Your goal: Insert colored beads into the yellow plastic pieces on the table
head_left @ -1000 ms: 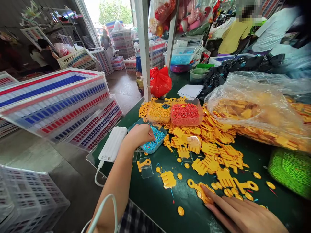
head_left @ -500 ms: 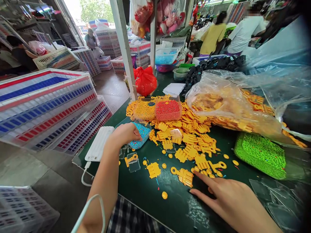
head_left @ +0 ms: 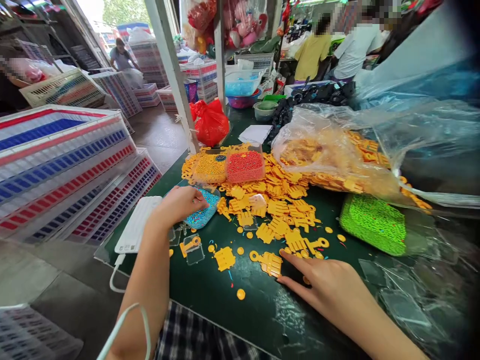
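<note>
My left hand (head_left: 180,204) reaches into a clear tray of blue beads (head_left: 202,212), fingers curled together over the beads. My right hand (head_left: 330,287) lies on the dark green table (head_left: 210,290), fingers stretched out, fingertips touching a yellow plastic piece (head_left: 270,262) at the near edge of a spread of yellow plastic pieces (head_left: 277,200). Behind the blue tray stand a tray of yellow beads (head_left: 210,169) and a tray of red beads (head_left: 245,166).
A bag of green beads (head_left: 373,224) lies right of the pile, a big clear bag of yellow parts (head_left: 330,155) behind it. A white power bank (head_left: 137,225) with cable sits at the table's left edge. Striped crates (head_left: 63,160) stack to the left. People work behind.
The view has swung right, revealing the green bead bag and clear sheets. My left hand stays in the blue bead tray; my right hand stays on the yellow pieces.
</note>
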`<control>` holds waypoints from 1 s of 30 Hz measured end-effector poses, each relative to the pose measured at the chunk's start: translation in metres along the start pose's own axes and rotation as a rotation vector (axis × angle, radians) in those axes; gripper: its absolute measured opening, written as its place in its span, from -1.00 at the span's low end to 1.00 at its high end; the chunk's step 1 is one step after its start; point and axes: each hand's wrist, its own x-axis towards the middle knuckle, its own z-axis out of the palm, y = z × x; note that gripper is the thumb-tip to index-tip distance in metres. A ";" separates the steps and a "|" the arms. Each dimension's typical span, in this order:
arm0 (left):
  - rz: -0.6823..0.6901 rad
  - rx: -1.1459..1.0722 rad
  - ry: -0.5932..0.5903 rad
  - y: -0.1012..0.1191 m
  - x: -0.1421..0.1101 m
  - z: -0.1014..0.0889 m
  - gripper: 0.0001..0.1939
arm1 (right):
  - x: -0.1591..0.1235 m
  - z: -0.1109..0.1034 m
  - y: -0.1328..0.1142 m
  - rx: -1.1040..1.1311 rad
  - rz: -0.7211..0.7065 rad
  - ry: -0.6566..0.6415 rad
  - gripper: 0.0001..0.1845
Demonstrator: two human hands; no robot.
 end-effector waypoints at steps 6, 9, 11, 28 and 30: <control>0.472 -0.096 0.056 0.067 -0.001 0.016 -0.77 | 0.003 -0.003 -0.005 0.042 0.075 -0.129 -0.68; 0.642 -0.062 -0.070 0.099 0.000 0.050 -0.78 | 0.007 -0.006 -0.007 0.052 0.109 -0.175 -0.70; 0.696 -0.023 -0.130 0.109 0.002 0.069 -0.78 | 0.008 -0.009 -0.008 0.048 0.131 -0.204 -0.69; 0.707 -0.117 -0.189 0.101 0.012 0.077 -0.71 | 0.018 -0.010 -0.013 0.070 0.197 -0.248 -0.58; 0.681 -0.138 -0.200 0.101 0.011 0.075 -0.71 | 0.017 -0.011 -0.013 0.067 0.218 -0.231 -0.57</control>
